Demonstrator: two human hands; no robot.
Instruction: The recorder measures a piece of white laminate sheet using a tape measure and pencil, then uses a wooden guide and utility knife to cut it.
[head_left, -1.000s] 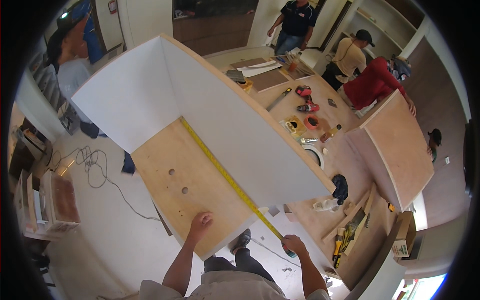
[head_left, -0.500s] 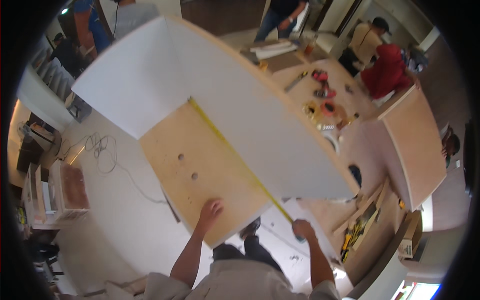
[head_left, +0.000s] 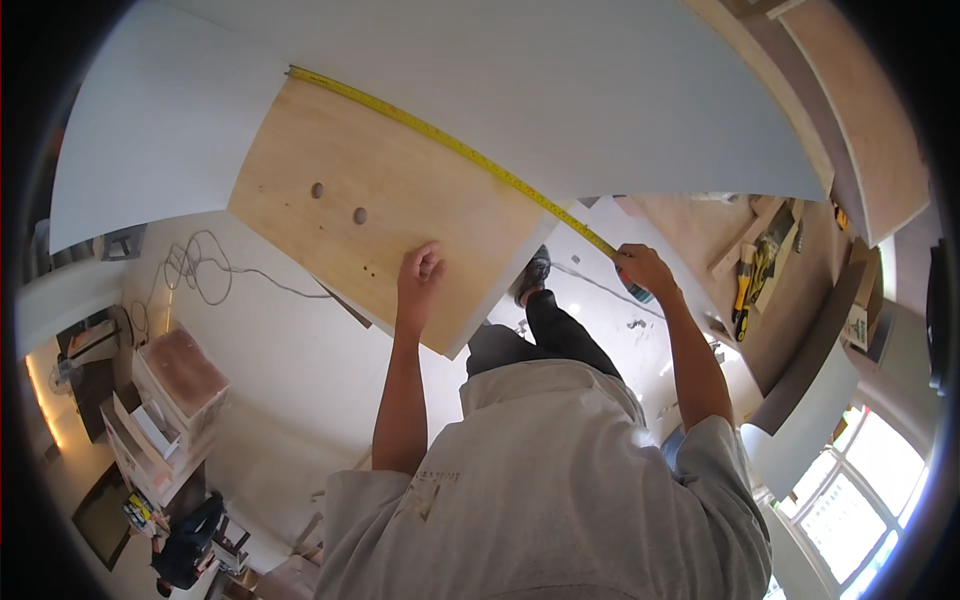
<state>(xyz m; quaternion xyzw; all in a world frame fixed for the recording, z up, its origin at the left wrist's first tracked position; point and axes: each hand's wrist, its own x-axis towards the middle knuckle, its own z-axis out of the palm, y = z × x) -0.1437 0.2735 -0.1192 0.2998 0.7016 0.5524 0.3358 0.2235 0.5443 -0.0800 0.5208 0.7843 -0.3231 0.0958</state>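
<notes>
A yellow tape measure (head_left: 452,143) is drawn out along the seam between a pale wooden panel (head_left: 400,195) and a tall white-faced panel (head_left: 500,75). Its tip meets the inner corner by the white side panel (head_left: 170,120). My right hand (head_left: 646,270) grips the tape's case just beyond the wooden panel's near edge; the fingers hide most of the case. Over the wooden panel's near part, my left hand (head_left: 420,268) is closed with curled fingers. Whether a small item sits in it cannot be seen. Two round holes pierce the panel left of centre.
At right, hand tools (head_left: 752,275) with yellow handles lie on a brown work surface (head_left: 690,225). A loose cable (head_left: 205,270) coils on the pale floor at left, near a box-like cabinet (head_left: 180,375). A person (head_left: 190,540) is at the lower left.
The view has tipped down and shifted, so the panels sit higher in it and the far workers are gone. My right hand still grips the tape; my left stays curled over the wooden panel.
</notes>
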